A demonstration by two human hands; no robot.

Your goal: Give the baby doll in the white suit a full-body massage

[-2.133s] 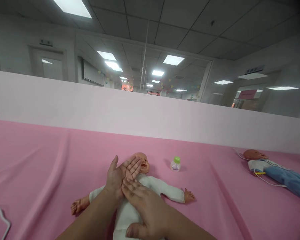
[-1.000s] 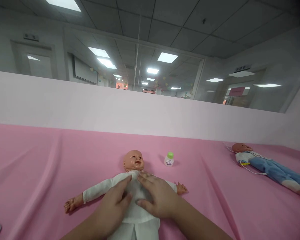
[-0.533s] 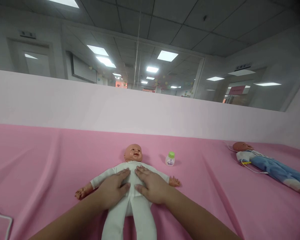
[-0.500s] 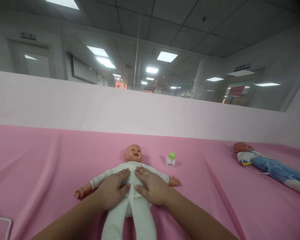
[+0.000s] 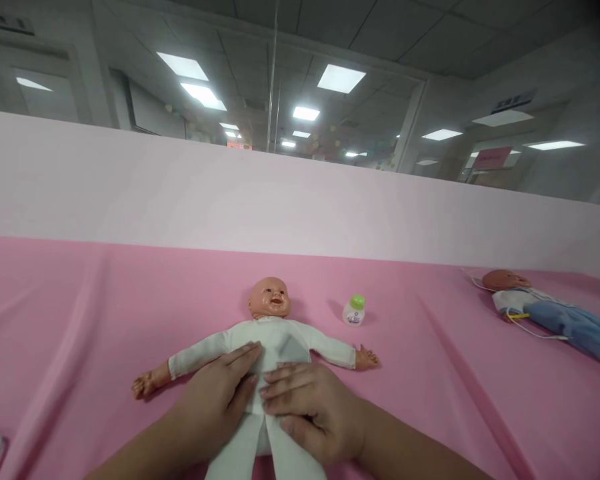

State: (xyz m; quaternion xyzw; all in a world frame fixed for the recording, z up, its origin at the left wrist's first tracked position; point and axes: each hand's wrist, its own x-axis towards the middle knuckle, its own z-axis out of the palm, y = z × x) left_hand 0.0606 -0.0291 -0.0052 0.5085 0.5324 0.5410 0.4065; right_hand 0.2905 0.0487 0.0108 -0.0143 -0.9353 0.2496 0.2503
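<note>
The doll [image 5: 267, 333] lies on its back at the near middle of the pink cloth [image 5: 130, 300], head far, legs running out of view at the near edge, arms spread left and right. Its body is dressed in white fabric and looks soft and probably light, likely to sag if lifted by an arm. The head [image 5: 271, 298] is glossy, so I would judge it stiff, smooth and a little slippery. The safest hold would be one palm under head and neck, the other beneath the hips.

The left hand [image 5: 220, 393] rests on the left side of the belly, fingers extended and close together, grasping nothing. The right hand [image 5: 320, 410] lies on the right side, fingers loosely bent and side by side over the fabric, not clenched.

Far right of the doll, near its head but apart from it, a small bottle [image 5: 353, 315] stands with its green cap [image 5: 357, 301] on. Its body is pale; I cannot tell what or how much is inside.

Well apart at the far right lies a second doll [image 5: 555, 313] in blue and white, a thin white tube [image 5: 535, 333] beside it. A white panel [image 5: 280, 200] closes the far side.
</note>
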